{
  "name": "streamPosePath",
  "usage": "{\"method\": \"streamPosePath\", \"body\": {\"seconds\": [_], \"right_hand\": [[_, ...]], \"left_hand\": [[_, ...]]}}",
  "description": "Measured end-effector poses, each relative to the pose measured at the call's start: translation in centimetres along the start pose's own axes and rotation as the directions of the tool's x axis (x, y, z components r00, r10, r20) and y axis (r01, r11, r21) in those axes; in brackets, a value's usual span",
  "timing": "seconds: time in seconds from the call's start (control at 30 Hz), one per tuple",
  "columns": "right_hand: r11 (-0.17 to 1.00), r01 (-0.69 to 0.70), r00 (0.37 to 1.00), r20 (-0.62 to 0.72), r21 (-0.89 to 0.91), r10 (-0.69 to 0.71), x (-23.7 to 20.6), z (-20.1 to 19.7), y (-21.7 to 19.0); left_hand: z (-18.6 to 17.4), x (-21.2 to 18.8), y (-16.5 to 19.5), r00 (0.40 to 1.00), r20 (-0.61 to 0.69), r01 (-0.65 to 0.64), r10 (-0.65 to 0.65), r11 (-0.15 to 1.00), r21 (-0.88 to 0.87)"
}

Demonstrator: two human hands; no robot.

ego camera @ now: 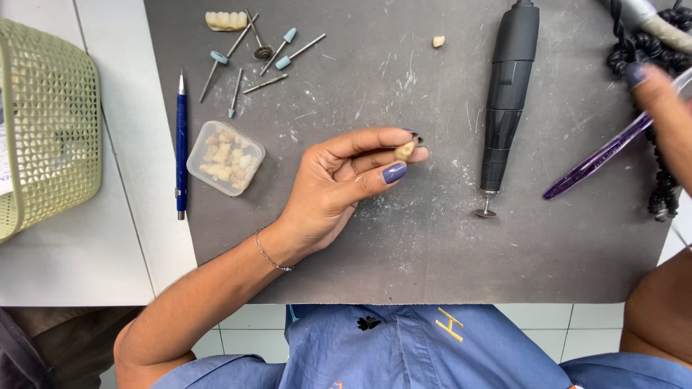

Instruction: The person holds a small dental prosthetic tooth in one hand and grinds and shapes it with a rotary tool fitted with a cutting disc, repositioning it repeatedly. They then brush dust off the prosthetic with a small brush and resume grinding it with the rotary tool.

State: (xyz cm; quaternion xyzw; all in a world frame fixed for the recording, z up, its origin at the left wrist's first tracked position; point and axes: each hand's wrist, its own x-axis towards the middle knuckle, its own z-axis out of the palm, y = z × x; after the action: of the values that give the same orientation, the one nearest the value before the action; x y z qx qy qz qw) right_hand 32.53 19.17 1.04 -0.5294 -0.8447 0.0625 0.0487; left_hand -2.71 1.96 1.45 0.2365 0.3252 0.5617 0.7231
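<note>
While my left hand [339, 180] hovers over the grey mat [404, 252], its thumb and fingertips pinch a small cream tooth [404, 150], the other fingers loosely curled. My right hand [667, 115], blurred at the mat's right edge, closes around a purple translucent tool [598, 162]. Between them lies the black handpiece [508, 86]; a clear box of teeth [225, 157] sits left, beside a blue pen [181, 144].

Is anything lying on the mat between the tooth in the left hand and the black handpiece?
Nothing visible. The left hand pinches the tooth at its fingertips, and the stretch of grey mat between it and the black handpiece shows only dust and scratches.
</note>
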Motion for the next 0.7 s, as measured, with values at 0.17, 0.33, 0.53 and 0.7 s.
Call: {"method": "streamPosePath", "body": {"seconds": [0.17, 0.33, 0.53, 0.7], "right_hand": [[0.999, -0.029, 1.000, 0.001, 0.029, 0.029, -1.5, 4.0, 5.2], [0.994, -0.013, 0.999, 0.053, 0.109, 0.007, -0.9, 3.2, 3.8], [0.825, 0.153, 0.984, -0.009, 0.544, -0.177, -2.8, -3.4, -6.3], [0.738, 0.480, 0.877, -0.237, 0.474, -0.418, -2.6, -4.7, -11.6]], "left_hand": [[-0.2, 0.3, -0.3, 0.999, -0.046, 0.025, -0.026, 0.999, -0.040], [-0.4, 0.5, -0.3, 0.998, -0.066, -0.005, 0.007, 0.999, 0.037], [-0.4, 0.7, -0.1, 0.995, -0.091, -0.041, 0.045, 0.998, 0.044], [-0.6, 0.5, -0.7, 0.994, -0.084, -0.064, 0.066, 0.998, 0.021]]}}
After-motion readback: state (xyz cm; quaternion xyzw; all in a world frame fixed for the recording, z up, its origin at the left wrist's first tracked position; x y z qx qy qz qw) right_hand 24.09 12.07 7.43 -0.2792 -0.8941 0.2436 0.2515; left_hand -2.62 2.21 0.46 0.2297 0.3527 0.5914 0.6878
